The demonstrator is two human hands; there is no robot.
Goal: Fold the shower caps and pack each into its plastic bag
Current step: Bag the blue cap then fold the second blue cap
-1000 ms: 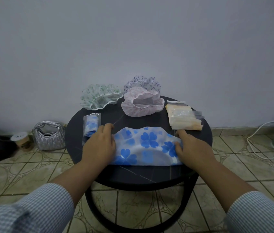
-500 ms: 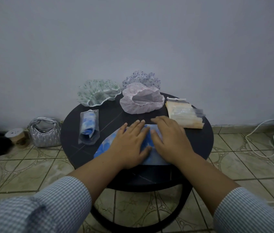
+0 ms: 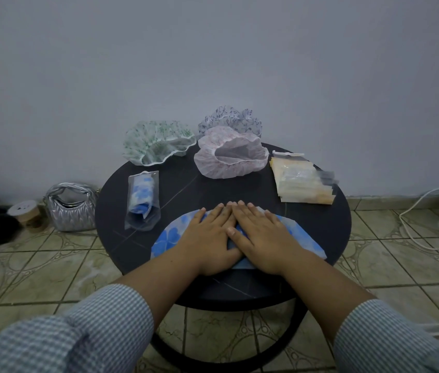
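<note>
A blue clover-print shower cap [image 3: 170, 236] lies flattened on the near half of the round black table [image 3: 328, 227]. My left hand [image 3: 209, 238] and my right hand [image 3: 261, 235] press flat on its middle, side by side, fingers straight. A packed blue cap in a clear bag [image 3: 142, 201] lies at the left. A green-print cap [image 3: 156, 141], a pink cap [image 3: 230, 158] and a purple-print cap [image 3: 230, 119] sit at the back. A stack of plastic bags [image 3: 303, 181] lies at the right.
A silver handbag [image 3: 71, 207] and a small jar [image 3: 24, 215] stand on the tiled floor left of the table, against the wall. A white cable [image 3: 425, 227] runs over the floor at the right.
My hands came from the cap's two ends to its middle and now press it flat. The cap looks lower and wider than before.
</note>
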